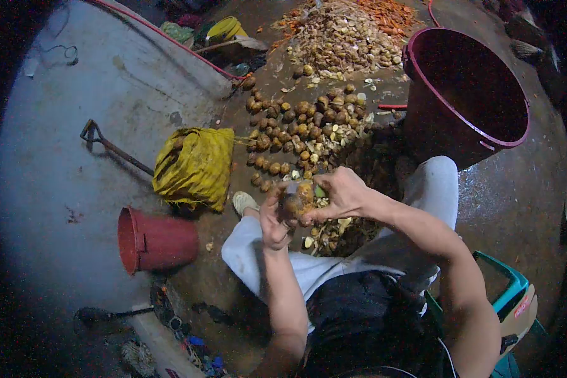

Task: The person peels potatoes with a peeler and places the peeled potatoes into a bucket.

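Note:
In front of my lap, my left hand [276,217] is closed around a round brown root vegetable [298,199], its skin dark on one side and yellowish on the other. My right hand [343,194] is closed against the other side of it. A bit of green [320,190] shows by the right fingers; whether it is a tool's handle I cannot make out. Peelings and pale slices [326,236] lie on the floor beneath both hands. Beyond them spreads a heap of similar round brown roots [302,120].
A large dark red tub [416,101] stands at the right. Left are a yellow woven sack [192,167], a red bucket [170,239] on its side and a long-handled tool [116,148]. Pale pieces [343,44] and orange pieces [390,17] are heaped behind. A green crate [516,286] is lower right.

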The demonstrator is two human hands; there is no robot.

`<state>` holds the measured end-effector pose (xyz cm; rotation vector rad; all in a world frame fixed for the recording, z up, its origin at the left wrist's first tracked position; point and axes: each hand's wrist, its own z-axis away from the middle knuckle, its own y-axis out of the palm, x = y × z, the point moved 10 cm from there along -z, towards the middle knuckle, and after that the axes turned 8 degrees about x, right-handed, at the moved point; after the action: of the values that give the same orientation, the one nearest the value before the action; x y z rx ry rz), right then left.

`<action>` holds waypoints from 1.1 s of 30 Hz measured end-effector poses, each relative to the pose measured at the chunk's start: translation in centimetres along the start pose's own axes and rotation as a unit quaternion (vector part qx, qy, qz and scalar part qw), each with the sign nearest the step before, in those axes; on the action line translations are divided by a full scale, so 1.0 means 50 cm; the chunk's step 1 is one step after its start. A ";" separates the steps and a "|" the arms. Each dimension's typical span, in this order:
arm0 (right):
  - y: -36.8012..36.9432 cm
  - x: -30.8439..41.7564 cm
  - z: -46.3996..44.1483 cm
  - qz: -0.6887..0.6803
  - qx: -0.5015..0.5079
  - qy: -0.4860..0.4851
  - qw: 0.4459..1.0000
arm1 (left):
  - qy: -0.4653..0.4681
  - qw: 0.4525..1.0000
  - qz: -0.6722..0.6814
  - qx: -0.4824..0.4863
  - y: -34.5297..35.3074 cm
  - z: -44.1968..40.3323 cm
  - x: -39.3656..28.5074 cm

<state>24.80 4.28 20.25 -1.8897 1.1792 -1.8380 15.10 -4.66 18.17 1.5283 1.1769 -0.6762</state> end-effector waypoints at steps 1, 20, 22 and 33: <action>-0.005 0.005 0.002 0.029 -0.023 -0.013 0.999 | 0.002 1.000 -0.013 0.000 0.004 -0.006 -0.003; -0.009 -0.030 -0.012 -0.104 0.021 0.018 0.994 | 0.010 0.999 0.033 -0.022 0.021 -0.022 -0.001; -0.013 -0.024 -0.010 -0.104 -0.002 0.010 0.995 | -0.018 1.000 -0.007 -0.022 0.023 -0.020 0.001; -0.005 -0.010 -0.007 -0.103 -0.003 -0.012 0.995 | -0.004 1.000 -0.013 -0.011 0.018 -0.012 0.006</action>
<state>24.61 4.90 20.14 -2.1000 1.0148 -1.9084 15.97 -3.95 18.44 1.4927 1.1969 -0.6825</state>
